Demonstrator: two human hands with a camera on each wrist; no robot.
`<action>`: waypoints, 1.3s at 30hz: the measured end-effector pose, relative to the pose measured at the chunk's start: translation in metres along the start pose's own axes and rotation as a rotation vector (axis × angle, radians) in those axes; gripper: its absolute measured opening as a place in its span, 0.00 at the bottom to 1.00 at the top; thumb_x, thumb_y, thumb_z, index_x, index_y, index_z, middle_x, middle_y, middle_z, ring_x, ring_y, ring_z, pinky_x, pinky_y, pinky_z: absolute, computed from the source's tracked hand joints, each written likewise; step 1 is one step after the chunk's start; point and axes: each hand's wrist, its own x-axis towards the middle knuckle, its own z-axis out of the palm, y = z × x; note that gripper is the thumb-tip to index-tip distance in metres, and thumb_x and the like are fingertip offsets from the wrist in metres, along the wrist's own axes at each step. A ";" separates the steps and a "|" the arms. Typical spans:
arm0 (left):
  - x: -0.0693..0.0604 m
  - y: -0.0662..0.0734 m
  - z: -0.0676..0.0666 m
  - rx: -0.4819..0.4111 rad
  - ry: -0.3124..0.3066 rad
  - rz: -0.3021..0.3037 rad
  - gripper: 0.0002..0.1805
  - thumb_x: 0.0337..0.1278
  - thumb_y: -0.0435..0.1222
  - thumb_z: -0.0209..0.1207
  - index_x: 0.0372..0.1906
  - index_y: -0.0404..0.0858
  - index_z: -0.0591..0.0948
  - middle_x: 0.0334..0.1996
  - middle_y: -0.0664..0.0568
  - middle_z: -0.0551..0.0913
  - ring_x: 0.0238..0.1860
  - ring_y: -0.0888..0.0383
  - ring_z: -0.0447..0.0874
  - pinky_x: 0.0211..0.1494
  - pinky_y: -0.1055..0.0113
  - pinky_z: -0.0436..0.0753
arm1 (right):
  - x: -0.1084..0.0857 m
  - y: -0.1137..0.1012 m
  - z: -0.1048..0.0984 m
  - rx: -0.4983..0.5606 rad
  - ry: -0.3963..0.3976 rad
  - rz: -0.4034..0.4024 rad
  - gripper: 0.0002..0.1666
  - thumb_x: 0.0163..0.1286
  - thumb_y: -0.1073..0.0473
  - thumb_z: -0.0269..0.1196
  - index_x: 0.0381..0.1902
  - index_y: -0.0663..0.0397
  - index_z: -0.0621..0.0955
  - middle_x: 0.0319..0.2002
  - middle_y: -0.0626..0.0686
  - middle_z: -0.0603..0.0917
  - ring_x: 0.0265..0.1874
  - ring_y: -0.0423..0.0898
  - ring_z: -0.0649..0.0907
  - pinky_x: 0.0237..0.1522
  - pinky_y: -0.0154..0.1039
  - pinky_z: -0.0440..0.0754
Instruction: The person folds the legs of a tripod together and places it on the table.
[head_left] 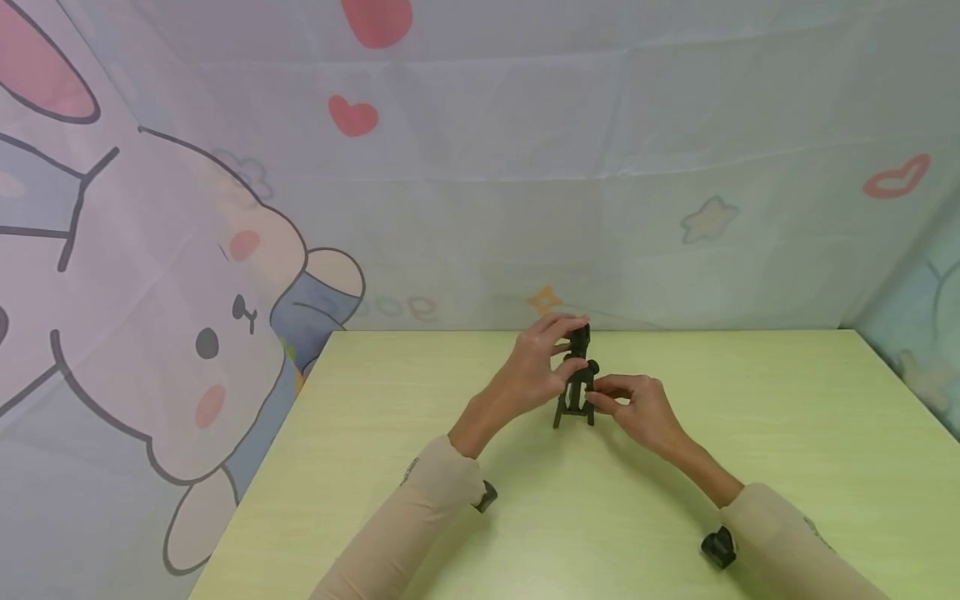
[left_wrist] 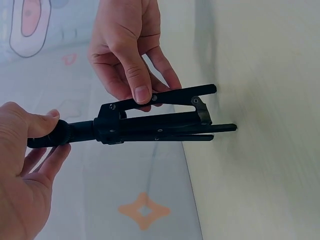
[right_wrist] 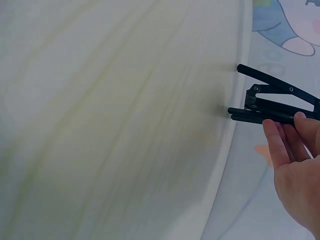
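Observation:
A small black tripod stands upright near the back of the table, its legs slightly spread. My left hand grips its upper part, and in the left wrist view the thumb and fingers of that left hand close round the head by a round knob. Lower down, my right hand pinches one leg between thumb and fingers; the left wrist view shows this right hand on the leg. In the right wrist view, the right hand holds the leg, and the tripod's top is out of frame.
The light yellow-green table meets a printed cloth backdrop close behind the tripod. A black wrist device sits at the right sleeve, another wrist device at the left.

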 end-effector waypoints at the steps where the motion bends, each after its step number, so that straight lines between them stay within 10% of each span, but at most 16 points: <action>1: 0.000 0.000 0.000 -0.002 0.001 0.000 0.30 0.66 0.25 0.66 0.71 0.28 0.73 0.64 0.40 0.73 0.63 0.46 0.78 0.63 0.72 0.82 | 0.000 0.000 0.000 -0.002 -0.005 0.003 0.11 0.72 0.63 0.69 0.46 0.67 0.89 0.41 0.57 0.91 0.34 0.49 0.91 0.36 0.35 0.91; 39: 0.002 0.000 -0.007 0.059 -0.024 0.118 0.29 0.60 0.13 0.60 0.66 0.30 0.77 0.61 0.42 0.78 0.59 0.50 0.82 0.58 0.70 0.86 | -0.004 0.006 -0.010 -0.065 -0.123 0.002 0.04 0.69 0.66 0.72 0.40 0.58 0.91 0.36 0.48 0.91 0.35 0.44 0.90 0.35 0.35 0.90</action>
